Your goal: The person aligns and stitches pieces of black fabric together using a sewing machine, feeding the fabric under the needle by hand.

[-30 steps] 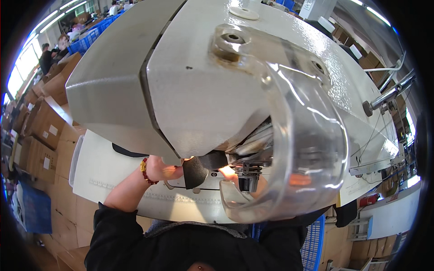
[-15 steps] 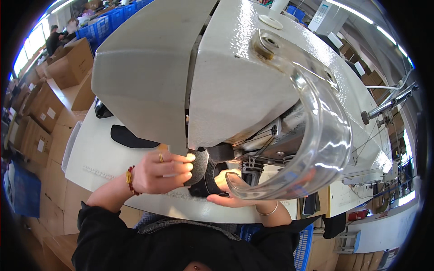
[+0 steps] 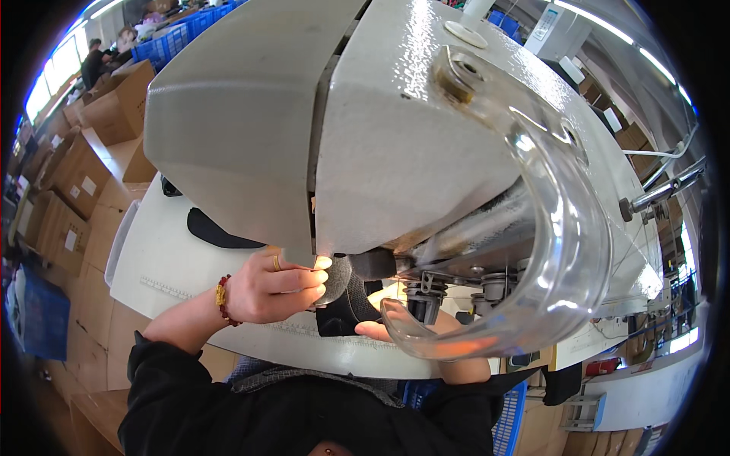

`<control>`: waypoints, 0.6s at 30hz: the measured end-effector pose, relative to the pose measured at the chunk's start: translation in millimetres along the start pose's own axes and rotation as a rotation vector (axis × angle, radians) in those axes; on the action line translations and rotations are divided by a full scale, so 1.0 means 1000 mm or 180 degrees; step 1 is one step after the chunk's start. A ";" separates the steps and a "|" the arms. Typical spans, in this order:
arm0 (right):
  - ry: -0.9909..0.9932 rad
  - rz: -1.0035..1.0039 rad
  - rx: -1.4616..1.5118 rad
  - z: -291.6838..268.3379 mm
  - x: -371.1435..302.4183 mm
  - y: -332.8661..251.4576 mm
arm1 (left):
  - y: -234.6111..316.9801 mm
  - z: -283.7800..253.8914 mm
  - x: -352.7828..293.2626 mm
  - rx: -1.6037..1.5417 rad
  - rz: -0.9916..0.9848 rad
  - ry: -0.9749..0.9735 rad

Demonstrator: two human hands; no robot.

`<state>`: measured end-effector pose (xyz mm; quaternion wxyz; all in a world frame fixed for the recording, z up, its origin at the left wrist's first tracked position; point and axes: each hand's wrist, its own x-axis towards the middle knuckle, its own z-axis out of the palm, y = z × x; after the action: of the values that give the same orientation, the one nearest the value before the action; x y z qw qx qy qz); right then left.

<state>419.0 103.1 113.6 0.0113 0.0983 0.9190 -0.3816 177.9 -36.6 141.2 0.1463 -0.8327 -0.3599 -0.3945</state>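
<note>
My left hand [image 3: 275, 289], with a ring and a red beaded bracelet, is closed on the edge of a dark grey textured fabric piece [image 3: 337, 283], its thumb and fingers pinched together. Joined to or lying against it is a black fabric piece [image 3: 342, 315], under the head of a large pale sewing machine [image 3: 236, 137]. My right hand [image 3: 391, 296] grips the black piece's right side, thumb toward me. A clear curved guard [image 3: 566, 251] and the machine cover part of this hand. The needle area is hidden.
On the white table [image 3: 182, 266] another black fabric piece [image 3: 220, 230] lies left of the machine head. A ruler strip [image 3: 166, 289] runs along the table's near side. Cardboard boxes [image 3: 118, 102] stand at the far left, and a blue crate [image 3: 508, 418] sits below the table.
The view has shifted slightly. My right hand has moved a little right and is now more covered by the guard. My left hand keeps its pinch as the fabric turns slightly.
</note>
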 end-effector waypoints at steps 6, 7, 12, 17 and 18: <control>-0.0176 0.0087 -0.0176 -0.027 0.008 -0.033 | -0.011 0.010 -0.007 0.0272 0.0069 0.0341; -0.0443 0.0647 -0.0214 -0.031 0.011 -0.039 | -0.013 0.011 -0.007 0.0245 0.0053 0.0413; 0.0474 -0.0023 0.1546 -0.004 -0.003 0.006 | -0.032 0.034 -0.034 -0.0067 -0.0265 0.0072; 0.0867 -0.0279 0.1038 -0.012 0.004 0.005 | -0.029 0.034 -0.040 -0.0177 -0.0809 -0.0260; 0.0996 -0.0288 0.0937 -0.008 -0.006 0.008 | -0.024 0.030 -0.018 0.0007 -0.0557 0.0010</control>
<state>426.6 113.6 114.1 -0.1632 0.1156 0.8474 -0.4919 169.3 -12.6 107.6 0.1127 -0.7973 -0.4315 -0.4066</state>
